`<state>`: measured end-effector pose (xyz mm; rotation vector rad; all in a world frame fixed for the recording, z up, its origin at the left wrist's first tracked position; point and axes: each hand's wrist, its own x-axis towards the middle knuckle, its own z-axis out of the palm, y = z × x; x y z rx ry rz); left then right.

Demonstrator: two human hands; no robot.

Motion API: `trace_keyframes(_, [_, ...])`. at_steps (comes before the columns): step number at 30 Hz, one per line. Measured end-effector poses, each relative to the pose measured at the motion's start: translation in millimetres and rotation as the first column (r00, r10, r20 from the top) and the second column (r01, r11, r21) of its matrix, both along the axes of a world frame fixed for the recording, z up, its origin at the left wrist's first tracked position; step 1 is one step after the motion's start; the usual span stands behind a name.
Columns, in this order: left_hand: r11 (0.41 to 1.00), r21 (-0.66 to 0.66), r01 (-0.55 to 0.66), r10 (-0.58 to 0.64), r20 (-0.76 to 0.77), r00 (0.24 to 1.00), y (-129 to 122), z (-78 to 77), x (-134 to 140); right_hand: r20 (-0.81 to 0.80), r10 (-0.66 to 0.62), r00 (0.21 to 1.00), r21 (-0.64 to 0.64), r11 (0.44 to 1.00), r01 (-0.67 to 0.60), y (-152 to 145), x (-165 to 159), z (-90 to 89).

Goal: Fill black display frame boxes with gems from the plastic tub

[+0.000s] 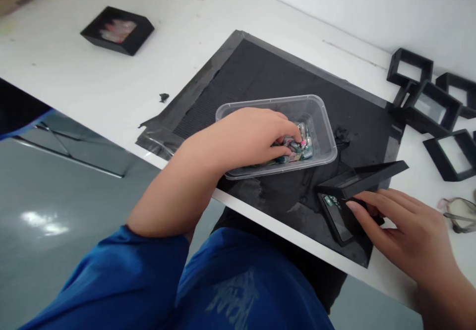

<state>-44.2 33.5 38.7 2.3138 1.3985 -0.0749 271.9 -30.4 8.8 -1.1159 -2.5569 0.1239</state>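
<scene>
**Reader:** At centre frame, what is your left hand (256, 137) doing?

**Me:** It dips into the clear plastic tub (320, 122), fingers curled and bunched over the small coloured pieces (301, 146) heaped at the tub's right end. My fingertips touch the heap, but my knuckles hide whether anything is pinched between them; I cannot tell. The tub is shallow and has no lid, so I can reach in from above with my wrist resting low over its near rim.

**Reader:** And the hand at lower right?

**Me:** My right hand (405, 231) lies with fingers spread and nearly flat, closed on nothing. The fingertips press on the black hinged case (342, 216), just below the tub. I judge that this pinning keeps the case from sliding; its lid (372, 174) stands raised above the base. A small greenish piece shows in the base's upper corner.

**Reader:** What lies beneath both?

**Me:** A dark ribbed mat (260, 67), taped at its edges to the white table (74, 67); tub and case both sit on it, presumably so small pieces stay put and show clearly.

**Reader:** Farther out?

**Me:** At right edge, several empty black frames (427, 104) are clustered, with a pair of glasses (459, 213) below them. At upper left, well apart, sits one black box (117, 30) with pale pieces showing inside.
</scene>
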Motion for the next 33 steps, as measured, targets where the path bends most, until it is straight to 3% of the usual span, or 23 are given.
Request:
trace_keyframes(7, [0.998, 0.057, 0.007, -0.005, -0.026, 1.0, -2, -0.4, 2, -0.012, -0.001, 1.0, -0.027, 1.0, 0.0, 1, 0, -3.2])
trace_keyframes(16, [0.999, -0.001, -0.047, 0.046, -0.129, 0.991, -5, 4.1, 15, -0.007, 0.006, 1.0, -0.039, 0.999, -0.006, 0, 1, -3.5])
trace_keyframes(23, [0.999, 0.0, -0.053, 0.053, -0.06, 0.997, -6, 2.5, 12, -0.017, 0.007, 1.0, -0.046, 0.999, -0.008, 1, 0, -2.8])
trace_keyframes(33, [0.995, -0.018, -0.096, 0.094, -0.051, 0.994, -8, 12.8, 14, -0.001, 0.008, 1.0, -0.04, 0.999, -0.008, 0, 2, -3.6])
